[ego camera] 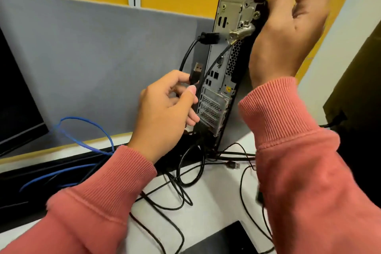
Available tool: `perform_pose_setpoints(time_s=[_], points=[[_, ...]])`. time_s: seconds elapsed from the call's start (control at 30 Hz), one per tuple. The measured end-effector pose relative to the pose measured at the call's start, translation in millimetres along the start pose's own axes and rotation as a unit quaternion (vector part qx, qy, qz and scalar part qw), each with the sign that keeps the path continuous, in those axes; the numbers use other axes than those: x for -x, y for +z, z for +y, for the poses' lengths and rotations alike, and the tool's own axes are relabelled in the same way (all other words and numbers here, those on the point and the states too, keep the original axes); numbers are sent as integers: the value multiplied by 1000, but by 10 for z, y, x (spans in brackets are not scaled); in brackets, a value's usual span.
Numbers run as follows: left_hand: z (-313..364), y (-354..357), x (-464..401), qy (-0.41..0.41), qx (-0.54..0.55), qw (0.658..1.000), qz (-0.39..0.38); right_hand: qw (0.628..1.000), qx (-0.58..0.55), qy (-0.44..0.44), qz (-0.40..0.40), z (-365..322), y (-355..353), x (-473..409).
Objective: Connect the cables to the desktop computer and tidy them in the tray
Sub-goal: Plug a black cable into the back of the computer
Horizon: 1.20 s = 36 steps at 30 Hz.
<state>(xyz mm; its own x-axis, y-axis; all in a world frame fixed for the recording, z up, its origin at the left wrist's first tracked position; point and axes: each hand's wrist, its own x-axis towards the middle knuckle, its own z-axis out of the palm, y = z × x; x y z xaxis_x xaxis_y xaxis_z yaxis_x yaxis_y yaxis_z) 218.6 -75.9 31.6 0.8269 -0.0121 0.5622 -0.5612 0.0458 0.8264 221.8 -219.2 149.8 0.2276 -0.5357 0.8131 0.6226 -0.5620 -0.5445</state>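
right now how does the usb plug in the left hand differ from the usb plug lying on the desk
The black USB plug with a silver tip is pinched in the left hand, raised and pointing up near the black desktop computer's rear panel. The second black USB plug lies flat on the white desk, untouched, pointing right. Both are unplugged and on thin black cables.
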Motion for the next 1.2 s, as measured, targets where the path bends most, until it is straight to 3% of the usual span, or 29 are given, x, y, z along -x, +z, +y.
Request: perform_pose_setpoints(time_s=[0.17,0.5,0.7,1.0,1.2], points=[[-87,75,-75,30,-56,997,48,994,61,16,-90,177,215,-117],[-167,77,-198,96,-251,959,92,997,32,-25,-62,372,280,-113],[-132,102,-224,109,-360,924,64,997,21,-30,-62,400,293,-142],[-206,171,-241,68,-245,964,77,997,19,-26,-64,397,299,-131],[-244,232,-237,53,-234,969,54,997,22,-28,-63,391,308,-114]])
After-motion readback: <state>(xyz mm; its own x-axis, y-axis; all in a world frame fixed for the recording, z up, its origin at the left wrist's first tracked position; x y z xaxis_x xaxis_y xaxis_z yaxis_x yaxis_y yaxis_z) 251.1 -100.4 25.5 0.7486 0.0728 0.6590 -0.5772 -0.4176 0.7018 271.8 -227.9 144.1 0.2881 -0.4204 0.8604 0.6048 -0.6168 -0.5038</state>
